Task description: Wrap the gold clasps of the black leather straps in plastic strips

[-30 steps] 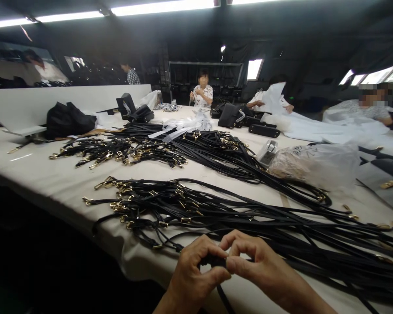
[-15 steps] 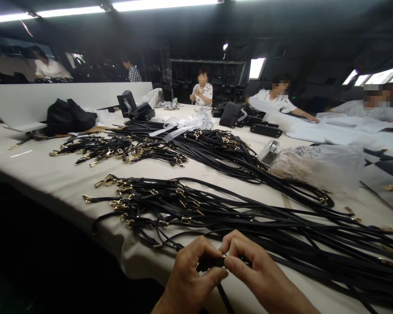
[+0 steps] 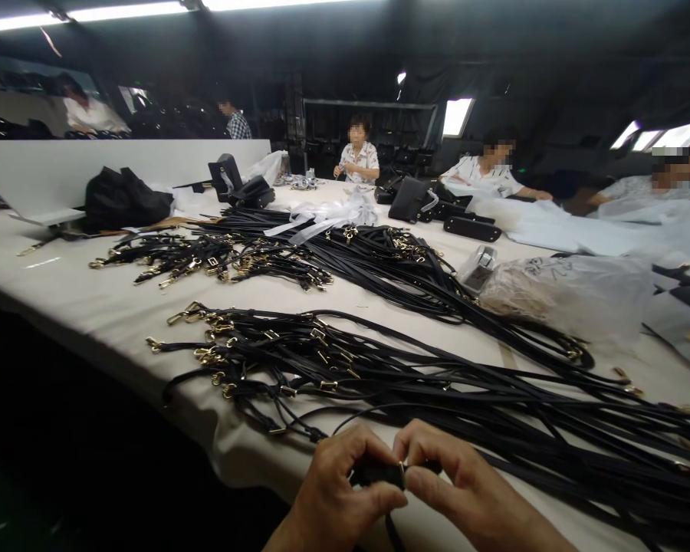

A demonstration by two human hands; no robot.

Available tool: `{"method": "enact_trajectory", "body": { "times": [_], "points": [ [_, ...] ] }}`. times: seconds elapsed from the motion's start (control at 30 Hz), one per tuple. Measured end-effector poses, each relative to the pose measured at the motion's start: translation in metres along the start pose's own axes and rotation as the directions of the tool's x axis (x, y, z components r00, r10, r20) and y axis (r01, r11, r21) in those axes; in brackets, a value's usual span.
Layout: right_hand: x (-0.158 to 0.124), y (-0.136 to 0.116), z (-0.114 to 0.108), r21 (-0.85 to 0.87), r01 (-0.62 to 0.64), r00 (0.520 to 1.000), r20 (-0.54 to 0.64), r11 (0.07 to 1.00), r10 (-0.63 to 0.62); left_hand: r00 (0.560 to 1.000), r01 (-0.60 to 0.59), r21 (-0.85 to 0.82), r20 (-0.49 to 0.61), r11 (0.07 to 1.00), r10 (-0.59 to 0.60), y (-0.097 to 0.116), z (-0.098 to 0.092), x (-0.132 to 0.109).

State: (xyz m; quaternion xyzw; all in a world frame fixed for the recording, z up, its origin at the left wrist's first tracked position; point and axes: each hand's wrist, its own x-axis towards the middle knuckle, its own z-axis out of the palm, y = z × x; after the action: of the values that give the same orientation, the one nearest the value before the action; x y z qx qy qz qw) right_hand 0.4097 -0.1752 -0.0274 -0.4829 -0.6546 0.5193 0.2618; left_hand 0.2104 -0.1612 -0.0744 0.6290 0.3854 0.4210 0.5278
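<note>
Just above your hands lies a heap of black straps (image 3: pixel 379 376) with gold clasps, and a second heap (image 3: pixel 299 253) sits further up, mid-frame. A clear bag (image 3: pixel 569 291) lies at right, black bags (image 3: pixel 419 201) near the seated people at top. The counter (image 3: pixel 92 307) is pale, the room dark under strip lights. At bottom centre, your left hand (image 3: pixel 336 498) and right hand (image 3: pixel 460 491) both pinch one black strap (image 3: pixel 379 474), a gold fitting between the fingertips.
</note>
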Motion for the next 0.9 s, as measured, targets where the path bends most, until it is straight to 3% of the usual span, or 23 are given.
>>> {"method": "enact_trajectory", "body": {
  "times": [0.13, 0.27, 0.33, 0.43, 0.5, 0.57, 0.63, 0.73, 0.83, 0.9],
  "points": [
    [0.004, 0.001, 0.005, -0.058, -0.007, 0.999, -0.034, 0.998, 0.005, 0.996, 0.081, -0.074, 0.036, 0.994, -0.078, 0.001, -0.001, 0.003],
    [0.003, 0.0, 0.005, -0.211, -0.064, 0.989, -0.143, 0.975, 0.034, 0.951, 0.283, -0.338, 0.22, 0.898, -0.217, 0.004, -0.005, 0.007],
    [0.002, 0.003, 0.007, -0.307, 0.059, 0.983, -0.147, 0.95, -0.108, 0.935, 0.318, -0.381, 0.276, 0.868, -0.221, 0.005, -0.007, 0.009],
    [0.002, 0.011, 0.011, -0.405, 0.302, 0.912, -0.142, 0.863, -0.386, 0.952, 0.278, -0.287, 0.207, 0.917, -0.224, 0.004, -0.009, 0.011],
    [0.002, 0.015, 0.011, -0.421, 0.33, 0.888, -0.166, 0.845, -0.43, 0.959, 0.263, -0.187, 0.157, 0.947, -0.235, 0.003, -0.011, 0.01],
    [0.0, 0.014, 0.009, -0.372, 0.267, 0.925, -0.16, 0.889, -0.344, 0.957, 0.265, -0.114, 0.155, 0.958, -0.246, 0.004, -0.012, 0.008],
    [-0.002, 0.009, 0.006, -0.299, 0.139, 0.977, -0.117, 0.944, -0.18, 0.954, 0.269, -0.075, 0.156, 0.96, -0.255, 0.006, -0.013, 0.006],
    [-0.005, -0.003, 0.003, -0.249, -0.047, 0.998, -0.062, 0.967, 0.032, 0.951, 0.285, -0.032, 0.132, 0.958, -0.279, 0.01, -0.011, 0.004],
    [-0.002, -0.012, 0.003, -0.237, -0.077, 0.997, -0.048, 0.968, 0.068, 0.946, 0.287, -0.037, 0.169, 0.957, -0.277, 0.009, -0.01, 0.003],
    [0.0, -0.015, 0.005, -0.185, -0.044, 0.999, -0.035, 0.982, 0.039, 0.918, 0.316, -0.107, 0.283, 0.943, -0.276, 0.005, -0.01, 0.003]
  ]
}}
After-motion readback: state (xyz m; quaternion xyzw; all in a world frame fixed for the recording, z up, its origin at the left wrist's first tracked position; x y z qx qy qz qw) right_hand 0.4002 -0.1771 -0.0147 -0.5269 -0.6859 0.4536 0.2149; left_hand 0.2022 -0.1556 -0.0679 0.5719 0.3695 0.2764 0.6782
